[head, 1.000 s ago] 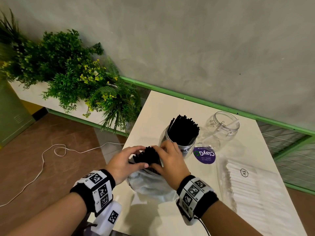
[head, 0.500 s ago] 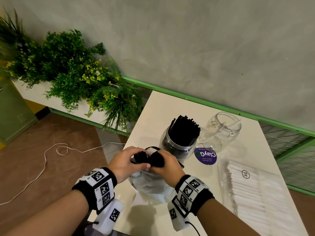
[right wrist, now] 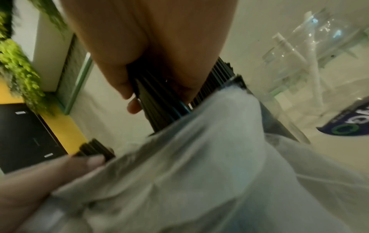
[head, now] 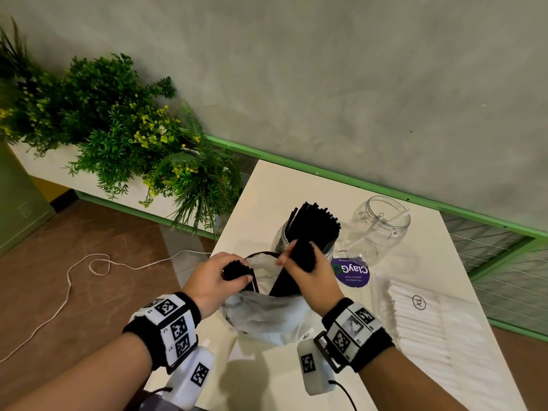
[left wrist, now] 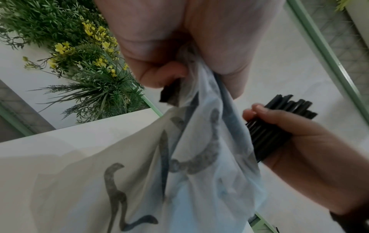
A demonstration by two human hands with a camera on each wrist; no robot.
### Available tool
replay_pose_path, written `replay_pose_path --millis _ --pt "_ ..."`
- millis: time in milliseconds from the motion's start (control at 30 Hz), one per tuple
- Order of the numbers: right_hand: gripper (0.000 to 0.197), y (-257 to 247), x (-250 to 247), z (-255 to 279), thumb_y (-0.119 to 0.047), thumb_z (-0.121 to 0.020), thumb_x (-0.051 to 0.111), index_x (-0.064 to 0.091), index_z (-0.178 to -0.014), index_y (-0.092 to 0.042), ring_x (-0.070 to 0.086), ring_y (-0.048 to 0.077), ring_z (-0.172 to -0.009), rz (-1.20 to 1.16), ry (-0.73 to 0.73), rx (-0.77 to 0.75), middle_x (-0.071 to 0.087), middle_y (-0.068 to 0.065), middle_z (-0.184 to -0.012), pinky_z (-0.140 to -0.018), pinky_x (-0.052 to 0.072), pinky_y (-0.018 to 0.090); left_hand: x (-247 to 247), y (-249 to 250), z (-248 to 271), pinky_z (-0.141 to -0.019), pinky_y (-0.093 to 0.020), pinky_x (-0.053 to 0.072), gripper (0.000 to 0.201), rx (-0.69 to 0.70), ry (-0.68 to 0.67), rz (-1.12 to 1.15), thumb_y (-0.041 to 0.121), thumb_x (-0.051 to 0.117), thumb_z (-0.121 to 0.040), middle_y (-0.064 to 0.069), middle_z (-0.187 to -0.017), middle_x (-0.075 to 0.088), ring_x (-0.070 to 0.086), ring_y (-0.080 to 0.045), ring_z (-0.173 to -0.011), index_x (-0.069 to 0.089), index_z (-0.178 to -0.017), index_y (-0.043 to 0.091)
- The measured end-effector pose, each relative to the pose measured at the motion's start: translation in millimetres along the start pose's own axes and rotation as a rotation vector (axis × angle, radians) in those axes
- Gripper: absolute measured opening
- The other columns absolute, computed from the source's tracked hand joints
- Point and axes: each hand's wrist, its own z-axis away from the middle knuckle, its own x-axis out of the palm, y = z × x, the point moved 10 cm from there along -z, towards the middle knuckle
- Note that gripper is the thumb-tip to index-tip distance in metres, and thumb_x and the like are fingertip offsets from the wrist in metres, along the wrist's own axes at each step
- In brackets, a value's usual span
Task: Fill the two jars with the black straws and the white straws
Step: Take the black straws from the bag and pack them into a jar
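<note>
While the right hand (head: 308,274) curls round a thick bundle of black straws (head: 299,259) half drawn out of the plastic bag (head: 267,315), the left hand (head: 213,277) grips a smaller bunch of black straws (head: 235,269) together with the bag's rim at the bag's 10 o'clock edge. In the left wrist view the left fingers (left wrist: 159,74) pinch the thin film (left wrist: 199,141) against the dark straw ends. The bag stands on the white table (head: 296,375), near its front edge. At 12 o'clock from the bag, just behind the right hand, is the first jar (head: 281,241), packed with upright black straws (head: 317,223). At 2 o'clock from that stands the second jar (head: 382,226), clear, with one white straw (head: 398,216) leaning in it. A purple round sticker (head: 353,271) lies between the jars and the right wrist. At 3 o'clock from the bag lies a clear pack of white straws (head: 421,327), flat on the table. Green plants (head: 118,137) fill a planter at 10 o'clock, beyond the table.
</note>
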Motion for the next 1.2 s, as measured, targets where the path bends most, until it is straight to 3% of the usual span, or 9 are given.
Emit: replay_pose_path --millis 133,200,267,400,567,667,767,867,1200 --pt "0.041 -33 -21 -1 0.008 -0.092 0.05 0.038 -0.123 -0.016 0.068 0.028 -0.086 -0.084 0.192 -0.141 0.065 0.016 -0.092 -0.088 0.053 0.035 -6 4 0 -0.073 -0.013 0.041 0.019 0.038 0.005 -0.084 0.02 0.074 -0.079 0.01 -0.092 0.064 0.057 -0.002 -0.089 0.062 -0.083 0.035" --pt "0.055 -46 -22 -1 0.013 -0.09 0.047 0.035 -0.128 -0.026 0.069 0.027 -0.087 -0.071 0.216 -0.197 0.063 0.011 -0.094 -0.088 0.053 0.033 -6 4 1 -0.072 -0.009 0.04 0.019 0.047 0.006 -0.102 0.02 0.073 -0.079 0.011 -0.091 0.064 0.057 0.0 -0.088 0.062 -0.083 0.035" --pt "0.063 -52 -20 -3 0.015 -0.089 0.045 0.036 -0.129 -0.032 0.07 0.027 -0.088 -0.045 0.229 -0.221 0.062 0.003 -0.093 -0.091 0.052 0.042 -5 4 0 -0.069 -0.005 0.037 0.018 0.047 0.008 -0.113 0.021 0.073 -0.079 0.012 -0.09 0.063 0.056 0.003 -0.087 0.062 -0.084 0.034" --pt "0.06 -68 -27 -10 0.014 -0.089 0.046 0.039 -0.126 -0.033 0.069 0.031 -0.09 -0.094 0.243 -0.245 0.059 0.005 -0.093 -0.088 0.049 0.061 -8 3 -2 -0.072 -0.011 0.041 0.015 0.042 0.016 -0.125 0.022 0.073 -0.08 0.007 -0.092 0.063 0.057 -0.004 -0.088 0.064 -0.087 0.031" --pt "0.058 -114 -55 -24 0.018 -0.089 0.044 0.038 -0.121 -0.03 0.068 0.03 -0.083 -0.233 0.294 -0.299 0.054 0.01 -0.091 -0.08 0.054 0.057 -14 4 -4 -0.078 -0.029 0.049 0.022 0.002 0.033 -0.123 0.021 0.072 -0.08 0.004 -0.094 0.064 0.06 -0.011 -0.087 0.059 -0.083 0.039" --pt "0.056 -135 -78 -29 0.017 -0.09 0.044 0.033 -0.125 -0.025 0.068 0.029 -0.084 -0.258 0.374 -0.337 0.054 0.009 -0.093 -0.078 0.057 0.048 -15 4 -4 -0.075 -0.026 0.047 0.027 -0.006 0.039 -0.098 0.017 0.072 -0.08 0.003 -0.094 0.064 0.061 -0.012 -0.087 0.058 -0.08 0.04" --pt "0.056 -149 -106 -33 0.015 -0.09 0.043 0.03 -0.126 -0.025 0.067 0.034 -0.09 -0.265 0.498 -0.411 0.053 0.011 -0.095 -0.081 0.055 0.054 -15 3 -4 -0.076 -0.029 0.049 0.027 -0.016 0.034 -0.095 0.017 0.072 -0.08 0.003 -0.094 0.065 0.061 -0.013 -0.088 0.058 -0.081 0.04" --pt "0.057 -145 -118 -39 0.013 -0.088 0.042 0.031 -0.124 -0.029 0.066 0.038 -0.092 -0.23 0.573 -0.428 0.053 0.01 -0.096 -0.084 0.052 0.061 -15 2 -3 -0.078 -0.032 0.049 0.026 -0.027 0.037 -0.089 0.017 0.072 -0.08 0.002 -0.093 0.066 0.061 -0.014 -0.088 0.059 -0.081 0.039" --pt "0.054 -116 -113 -41 0.014 -0.087 0.04 0.03 -0.127 -0.022 0.068 0.032 -0.086 -0.08 0.602 -0.405 0.056 0.002 -0.093 -0.086 0.05 0.059 -15 -3 -1 -0.079 -0.035 0.053 0.015 -0.044 0.002 -0.084 0.026 0.074 -0.078 0.005 -0.091 0.067 0.063 -0.013 -0.087 0.064 -0.085 0.034"
